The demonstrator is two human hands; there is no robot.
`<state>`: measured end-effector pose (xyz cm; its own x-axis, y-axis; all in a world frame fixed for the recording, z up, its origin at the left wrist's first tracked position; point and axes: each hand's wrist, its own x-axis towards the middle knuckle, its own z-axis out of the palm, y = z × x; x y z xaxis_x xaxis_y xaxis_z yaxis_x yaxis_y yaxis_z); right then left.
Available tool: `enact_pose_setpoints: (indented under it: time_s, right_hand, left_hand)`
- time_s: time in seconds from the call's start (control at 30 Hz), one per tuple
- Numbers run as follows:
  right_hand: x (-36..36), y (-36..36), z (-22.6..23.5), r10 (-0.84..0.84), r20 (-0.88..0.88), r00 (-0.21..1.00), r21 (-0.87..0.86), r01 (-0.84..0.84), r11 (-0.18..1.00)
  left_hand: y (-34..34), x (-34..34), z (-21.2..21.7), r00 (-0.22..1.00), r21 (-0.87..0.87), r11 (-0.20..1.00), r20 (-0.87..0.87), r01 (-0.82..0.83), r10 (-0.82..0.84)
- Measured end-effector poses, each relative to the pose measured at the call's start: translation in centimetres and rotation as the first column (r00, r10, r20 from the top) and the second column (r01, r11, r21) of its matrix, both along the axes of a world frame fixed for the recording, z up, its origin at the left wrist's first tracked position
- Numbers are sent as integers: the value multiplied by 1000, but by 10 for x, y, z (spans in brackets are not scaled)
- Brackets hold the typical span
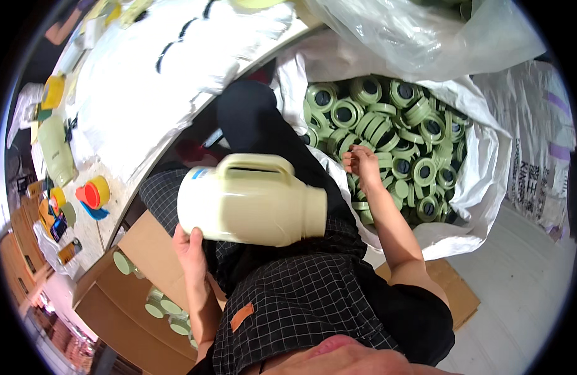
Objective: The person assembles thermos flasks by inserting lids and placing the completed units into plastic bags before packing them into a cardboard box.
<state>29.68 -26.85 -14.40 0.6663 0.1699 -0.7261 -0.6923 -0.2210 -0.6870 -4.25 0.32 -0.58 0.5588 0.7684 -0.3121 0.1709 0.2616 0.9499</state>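
Observation:
A pale green vacuum jug (244, 209) lies on its side above my lap, handle toward the far side and neck pointing right. My left hand (189, 251) is closed on its base end, thumb on the near side. To the right, my right hand (361, 164) is over a heap of green jug lids (427, 172), its fingers curled among the nearest ones. Whether a lid is between those fingers is hidden. The lids, several with black centres, fill a white woven sack (498, 153) with its mouth spread wide.
A worktable (116, 190) on the left bears white plastic sheeting (138, 94), a green bottle-shaped body (55, 150) and orange-yellow tape rolls (96, 192). Below it, an open cardboard box (116, 312) holds green-topped pieces. Clear plastic (420, 44) hangs over the sack's far side.

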Motion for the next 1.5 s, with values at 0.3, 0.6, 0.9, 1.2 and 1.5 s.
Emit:
enact_pose_setpoints:
  time_s: [0.3, 0.6, 0.9, 1.2, 1.5]
  right_hand:
    - [-45, 25, -138, 585, -190, 789, 63, -585, 809]
    - [-21, -25, -205, 983, -173, -63, -621, -768, -159]
    - [-12, -38, -224, 949, -271, -160, -555, -780, -290]
    - [43, 40, 33, 220, -79, 972, 749, -87, 657]
    - [-18, 134, 159, -78, 993, 91, 113, -926, 361]
  left_hand:
    - [21, -9, 22, 999, -445, 896, -50, -19, -4]
    - [19, 17, 31, 988, -521, 839, -82, -156, 133]
    - [9, 31, 32, 968, -447, 859, -135, -249, 210]
    - [8, 42, 38, 958, -338, 902, 11, -268, 288]
    - [3, 8, 51, 945, -300, 903, 15, -307, 326]
